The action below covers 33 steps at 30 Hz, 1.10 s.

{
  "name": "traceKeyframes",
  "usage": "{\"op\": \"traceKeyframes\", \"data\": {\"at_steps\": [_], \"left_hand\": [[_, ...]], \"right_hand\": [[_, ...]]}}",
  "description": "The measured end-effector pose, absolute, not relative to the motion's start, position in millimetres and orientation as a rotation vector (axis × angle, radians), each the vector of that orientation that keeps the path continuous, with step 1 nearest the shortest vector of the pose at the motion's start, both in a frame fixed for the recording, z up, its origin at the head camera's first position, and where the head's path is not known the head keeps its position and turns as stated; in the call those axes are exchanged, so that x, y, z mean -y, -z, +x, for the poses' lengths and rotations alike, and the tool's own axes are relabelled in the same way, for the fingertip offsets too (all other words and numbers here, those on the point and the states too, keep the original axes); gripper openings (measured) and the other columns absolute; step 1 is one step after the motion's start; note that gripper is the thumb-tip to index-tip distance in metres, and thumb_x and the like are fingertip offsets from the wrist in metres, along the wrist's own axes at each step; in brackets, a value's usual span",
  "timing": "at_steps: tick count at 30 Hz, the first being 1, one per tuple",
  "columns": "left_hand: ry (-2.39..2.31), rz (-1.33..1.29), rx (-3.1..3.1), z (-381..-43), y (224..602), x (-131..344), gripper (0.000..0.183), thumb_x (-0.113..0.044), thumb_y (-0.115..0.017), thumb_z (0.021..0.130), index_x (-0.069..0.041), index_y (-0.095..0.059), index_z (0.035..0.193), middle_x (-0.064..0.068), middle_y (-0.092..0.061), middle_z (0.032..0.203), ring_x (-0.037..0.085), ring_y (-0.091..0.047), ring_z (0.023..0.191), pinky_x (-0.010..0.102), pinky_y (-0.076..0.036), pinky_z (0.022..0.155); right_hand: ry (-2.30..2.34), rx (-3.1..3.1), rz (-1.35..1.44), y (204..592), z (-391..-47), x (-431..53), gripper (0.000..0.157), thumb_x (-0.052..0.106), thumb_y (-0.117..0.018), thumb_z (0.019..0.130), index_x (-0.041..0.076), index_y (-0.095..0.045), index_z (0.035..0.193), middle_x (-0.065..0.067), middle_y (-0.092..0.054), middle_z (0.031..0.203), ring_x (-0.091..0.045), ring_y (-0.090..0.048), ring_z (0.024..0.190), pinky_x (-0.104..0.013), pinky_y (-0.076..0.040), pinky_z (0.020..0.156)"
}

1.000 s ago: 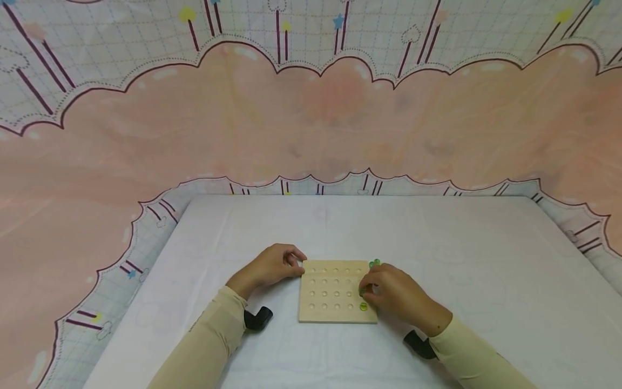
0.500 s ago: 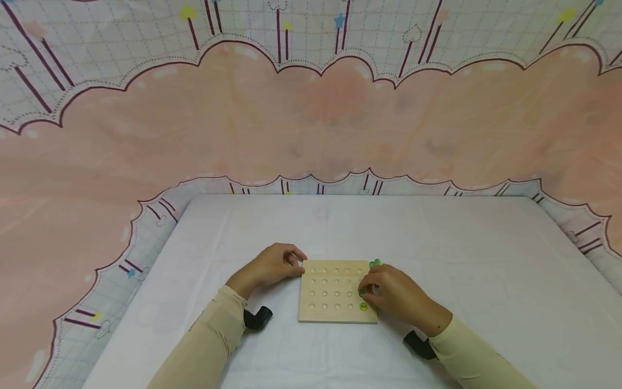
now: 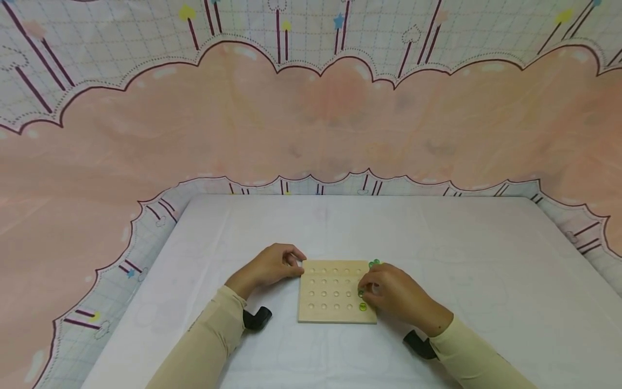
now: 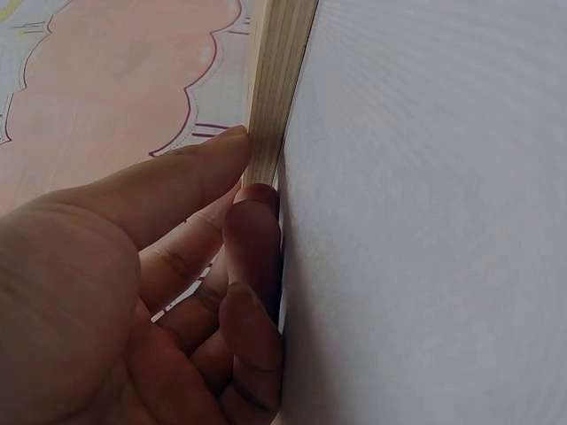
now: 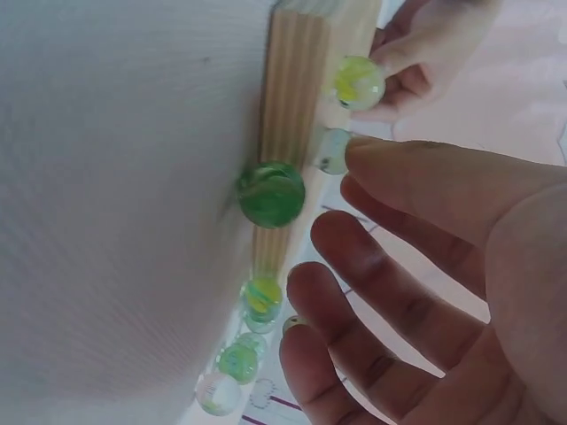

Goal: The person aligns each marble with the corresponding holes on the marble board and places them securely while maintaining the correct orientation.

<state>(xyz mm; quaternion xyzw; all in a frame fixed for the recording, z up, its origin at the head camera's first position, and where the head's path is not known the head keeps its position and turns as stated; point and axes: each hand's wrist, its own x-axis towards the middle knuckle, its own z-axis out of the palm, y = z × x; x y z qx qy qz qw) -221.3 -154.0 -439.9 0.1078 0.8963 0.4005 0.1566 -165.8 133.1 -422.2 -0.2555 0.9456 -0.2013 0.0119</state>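
A square wooden board (image 3: 318,315) with rows of round dimples lies on the white-covered table. At its far left corner, my left hand (image 3: 272,266) touches the edge with thumb and curled fingers; the left wrist view shows the fingertips (image 4: 237,142) against the layered board edge (image 4: 282,88). Over the right column, my right hand (image 3: 399,292) pinches a pale green glass marble (image 5: 331,152) between thumb and index finger, close on the board. A yellow-green marble (image 3: 363,307) sits in the near right dimple. Another small marble (image 5: 293,325) is partly hidden behind the right fingertips.
Beside the board's right edge, a dark green marble (image 5: 272,194) lies on the table. Several green, yellow and white marbles (image 5: 237,363) lie near the far right corner, mostly covered by the hand in the head view. A cloud-patterned curtain (image 3: 311,124) hangs behind the table.
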Motion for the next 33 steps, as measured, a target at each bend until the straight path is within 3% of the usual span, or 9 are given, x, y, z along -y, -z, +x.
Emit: {"op": "traceKeyframes", "data": {"at_steps": [7, 15, 33], "left_hand": [[-1.159, 0.327, -2.570, -221, 441, 154, 0.023, -0.022, -0.075, 0.076, -0.020, -0.065, 0.097, -0.002, -0.059, 0.078, 0.013, -0.051, 0.070, 0.027, -0.042, 0.064], [-1.154, 0.309, -2.565, -220, 440, 153, 0.023, -0.021, -0.074, 0.077, -0.020, -0.065, 0.097, -0.001, -0.058, 0.078, 0.013, -0.051, 0.070, 0.028, -0.042, 0.065], [-1.153, 0.320, -2.572, -218, 440, 154, 0.022, -0.022, -0.074, 0.076, -0.020, -0.065, 0.097, -0.001, -0.058, 0.077, 0.013, -0.050, 0.069, 0.027, -0.041, 0.063]], "right_hand": [[0.652, -2.973, -0.756, 416, -167, -138, 0.014, 0.018, -0.073, 0.075, 0.019, -0.072, 0.089, 0.012, -0.063, 0.087, -0.005, -0.055, 0.086, -0.028, -0.048, 0.077], [0.656, -2.987, -0.647, 418, -177, -149, 0.014, 0.015, -0.074, 0.075, 0.017, -0.072, 0.089, 0.011, -0.062, 0.082, -0.006, -0.052, 0.076, -0.025, -0.046, 0.070], [0.654, -3.011, -0.520, 424, -191, -165, 0.013, 0.013, -0.073, 0.076, 0.016, -0.072, 0.089, 0.005, -0.062, 0.083, -0.010, -0.053, 0.075, -0.027, -0.046, 0.068]]}}
